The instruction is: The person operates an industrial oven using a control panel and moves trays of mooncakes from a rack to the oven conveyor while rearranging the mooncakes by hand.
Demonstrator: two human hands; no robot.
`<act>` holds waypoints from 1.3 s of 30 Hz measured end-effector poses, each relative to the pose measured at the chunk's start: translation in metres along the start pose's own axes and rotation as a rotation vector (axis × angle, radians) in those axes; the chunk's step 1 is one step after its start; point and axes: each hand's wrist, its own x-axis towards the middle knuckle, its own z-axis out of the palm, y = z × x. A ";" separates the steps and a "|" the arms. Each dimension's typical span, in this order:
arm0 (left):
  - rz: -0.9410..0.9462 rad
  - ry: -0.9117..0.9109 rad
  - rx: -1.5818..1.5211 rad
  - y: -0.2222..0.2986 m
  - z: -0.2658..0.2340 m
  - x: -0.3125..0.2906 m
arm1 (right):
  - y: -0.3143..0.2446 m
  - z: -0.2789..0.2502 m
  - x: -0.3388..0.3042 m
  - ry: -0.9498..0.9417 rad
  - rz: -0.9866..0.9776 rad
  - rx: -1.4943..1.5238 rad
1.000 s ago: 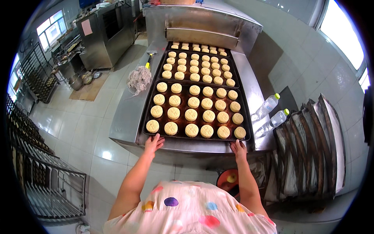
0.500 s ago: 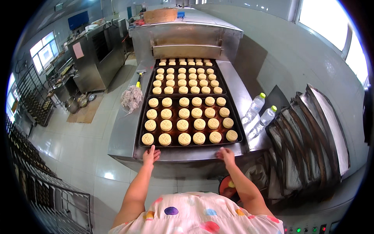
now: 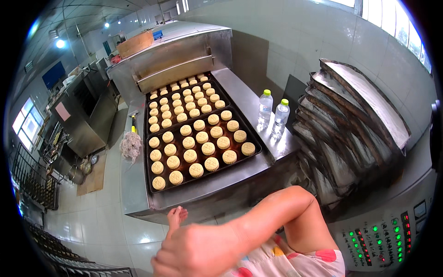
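A dark baking tray [image 3: 258,156] with rows of pale, fluted, patterned mooncakes [image 3: 196,170] lies nearest on the metal bed before the oven. Behind it, more trays of the same mooncakes run up to the low oven opening. My left hand [image 3: 177,215] hovers just off the bed's near edge, fingers apart and nothing in them. Crossing in front of my body, my right hand [image 3: 191,251] is large and blurred, close to the left forearm and partly covering it. Its fingers look bent, but the blur hides whether they hold anything. Neither hand touches the tray.
Two clear bottles with green caps [image 3: 273,114] stand right of the trays. Stacked blackened trays [image 3: 350,124] lean farther right, above a panel with lit buttons [image 3: 378,240]. A grey mop-like bundle [image 3: 131,145] and a yellow-handled tool [image 3: 134,121] lie on the left ledge.
My right hand has left the tray's front edge and swung left across my body. My left hand has drawn back from the tray. The view has turned to the right.
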 end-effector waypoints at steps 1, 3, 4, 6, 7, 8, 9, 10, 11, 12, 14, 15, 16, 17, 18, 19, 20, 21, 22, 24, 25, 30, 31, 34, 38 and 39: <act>0.047 0.013 0.037 0.000 0.009 -0.011 | -0.011 -0.011 0.007 -0.034 -0.025 -0.051; 0.094 0.022 0.075 0.003 0.008 -0.028 | -0.024 -0.026 0.021 0.063 -0.075 -0.054; 0.111 0.014 0.091 -0.002 0.012 -0.032 | -0.028 -0.029 0.023 0.102 -0.091 -0.060; 0.108 0.017 0.101 -0.009 0.002 -0.033 | -0.029 -0.020 0.026 0.234 -0.130 -0.130; 0.112 0.021 0.103 -0.011 -0.004 -0.034 | -0.032 -0.019 0.027 0.266 -0.136 -0.129; 0.115 0.021 0.106 -0.013 -0.008 -0.034 | -0.032 -0.018 0.027 0.327 -0.138 -0.143; 0.134 0.032 0.105 -0.017 -0.013 -0.037 | -0.033 -0.013 0.027 0.390 -0.141 -0.147; 0.153 0.041 0.105 -0.020 -0.017 -0.040 | -0.031 -0.007 0.028 0.484 -0.139 -0.166; 0.171 0.049 0.105 -0.024 -0.021 -0.042 | -0.030 -0.003 0.027 0.520 -0.148 -0.137; 0.170 0.052 0.102 -0.026 -0.025 -0.042 | -0.032 0.001 0.027 0.554 -0.160 -0.116; 0.177 0.034 0.104 -0.027 -0.027 -0.041 | -0.039 -0.005 0.026 0.474 -0.204 -0.035; 0.138 0.033 0.134 -0.026 -0.024 -0.047 | -0.040 -0.010 0.025 0.422 -0.201 -0.008; 0.130 0.033 0.131 -0.023 -0.018 -0.045 | -0.043 -0.019 0.027 0.344 -0.197 -0.011; 0.124 0.031 0.127 -0.018 -0.011 -0.040 | -0.046 -0.027 0.029 0.265 -0.191 -0.015; 0.110 0.039 0.130 -0.015 -0.009 -0.044 | -0.049 -0.025 0.033 0.317 -0.190 -0.015; 0.144 0.026 0.135 -0.006 -0.005 -0.051 | -0.050 -0.020 0.040 0.368 -0.190 -0.019; 0.140 0.011 0.139 -0.007 -0.003 -0.051 | -0.054 -0.023 0.044 0.386 -0.184 -0.017; 0.145 0.011 0.130 -0.009 -0.004 -0.051 | -0.057 -0.026 0.047 0.400 -0.178 -0.005; 0.152 0.006 0.121 -0.009 -0.003 -0.050 | -0.062 -0.036 0.049 0.381 -0.166 0.015; 0.170 -0.004 0.142 -0.011 0.001 -0.049 | -0.064 -0.034 0.044 0.407 -0.183 0.016; 0.177 -0.006 0.157 -0.012 0.004 -0.052 | -0.061 -0.018 0.034 0.459 -0.211 0.003; 0.192 0.001 0.184 -0.028 -0.020 -0.072 | -0.060 -0.019 0.021 0.321 -0.225 -0.111; 0.192 0.040 0.158 -0.027 -0.024 -0.085 | -0.059 -0.023 0.020 0.249 -0.179 -0.078; 0.267 0.046 0.188 -0.031 -0.018 -0.090 | -0.054 -0.046 0.006 -0.019 -0.007 -0.100; 0.277 -0.113 0.196 -0.024 0.019 -0.062 | -0.083 -0.091 0.024 -0.097 0.250 -0.462; 0.240 -0.054 0.220 -0.018 0.020 -0.071 | -0.088 -0.093 0.030 -0.169 0.310 -0.443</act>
